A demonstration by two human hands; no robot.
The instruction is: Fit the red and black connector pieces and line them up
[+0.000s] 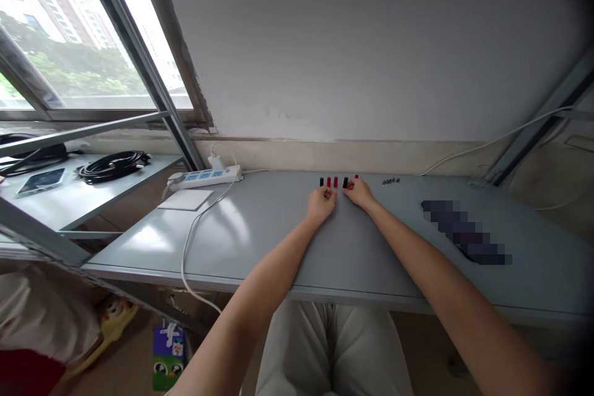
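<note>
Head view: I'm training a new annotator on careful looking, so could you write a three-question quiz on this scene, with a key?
1. Multiple choice: what lies on the gray tabletop, to the left of the left hand? A) a mug; B) a power strip; C) a hammer.
2. True or false: the small silvery pieces lie between the left hand and the right hand.
3. Fill the gap: the row of little pieces by the hands is made up of red ones and ____ ones.

Key: 1. B. 2. False; they lie to the right of the right hand. 3. Black.
</note>
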